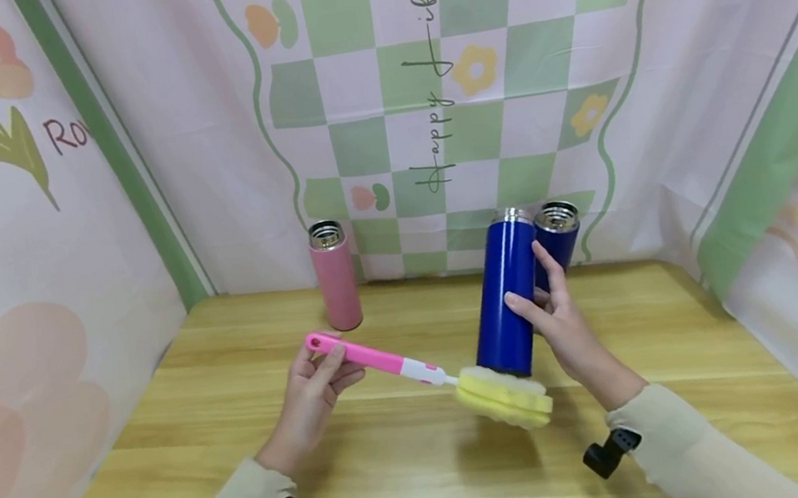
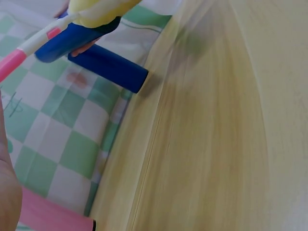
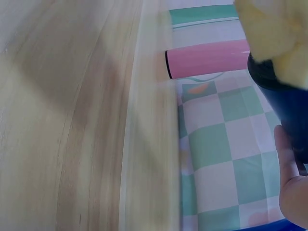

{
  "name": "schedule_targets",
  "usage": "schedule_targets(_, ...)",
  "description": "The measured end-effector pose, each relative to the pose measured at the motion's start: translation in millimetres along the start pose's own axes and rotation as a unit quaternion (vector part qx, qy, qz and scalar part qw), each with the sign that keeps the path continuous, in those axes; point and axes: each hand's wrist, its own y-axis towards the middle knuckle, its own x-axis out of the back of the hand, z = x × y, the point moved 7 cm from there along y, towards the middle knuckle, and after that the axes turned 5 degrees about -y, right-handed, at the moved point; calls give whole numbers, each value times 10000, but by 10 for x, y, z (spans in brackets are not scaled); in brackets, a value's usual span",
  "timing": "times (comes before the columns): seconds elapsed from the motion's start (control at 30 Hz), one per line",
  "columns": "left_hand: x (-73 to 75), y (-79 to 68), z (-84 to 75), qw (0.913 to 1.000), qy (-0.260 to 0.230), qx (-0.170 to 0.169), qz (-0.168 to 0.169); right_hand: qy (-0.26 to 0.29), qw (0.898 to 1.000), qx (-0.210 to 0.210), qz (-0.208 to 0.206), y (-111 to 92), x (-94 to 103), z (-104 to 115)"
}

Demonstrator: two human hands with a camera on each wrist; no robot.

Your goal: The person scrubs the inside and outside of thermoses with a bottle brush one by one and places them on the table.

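Note:
My left hand (image 1: 313,399) pinches the pink handle (image 1: 375,357) of a sponge bottle brush. Its yellow and white sponge head (image 1: 505,397) points right, by the base of a blue thermos bottle (image 1: 504,302); whether they touch I cannot tell. That bottle is lidless, tilted and off the table, gripped by my right hand (image 1: 567,332) with the thumb across its side. Part of the right hand (image 3: 294,192) also shows at the right wrist view's edge. In the left wrist view, the brush (image 2: 43,38) crosses the top left corner and the sponge partly covers the bottle.
A second lidless blue thermos (image 1: 559,232) stands at the back, partly hidden by the held bottle and right hand. Back left stands an open pink thermos (image 1: 337,286). The wooden table (image 1: 399,476) meets a checkered cloth (image 1: 422,136) behind it, with printed curtains at both sides.

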Motion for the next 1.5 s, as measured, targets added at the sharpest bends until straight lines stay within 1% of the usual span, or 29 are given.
schedule_targets(0.23,-67,29,81,9996,295,-27,-3,100,9998,71,-122,-26,-13,8)
schedule_targets(0.37,-58,33,98,9993,369,-30,-60,50,9999,87,-136,-35,-14,-5)
schedule_targets(0.5,-10,24,96,9985,522,-1,-160,-2,9999,41,-136,-53,7,-34)
schedule_targets(0.67,63,11,53,9973,672,38,-282,-66,9999,84,-108,-72,25,-40)
schedule_targets(0.83,114,7,-19,9965,790,-27,-273,-120,9998,114,-127,-72,40,-34)
schedule_targets(0.97,137,2,-60,9961,848,-73,-230,-188,9997,47,-134,-77,40,-47)
schedule_targets(1.23,126,-7,-129,9964,826,-139,-159,-295,9993,-32,-218,-68,56,-93)
schedule_targets(1.5,67,-7,-182,9973,693,-229,-45,-262,9991,-49,-328,-42,85,-138)
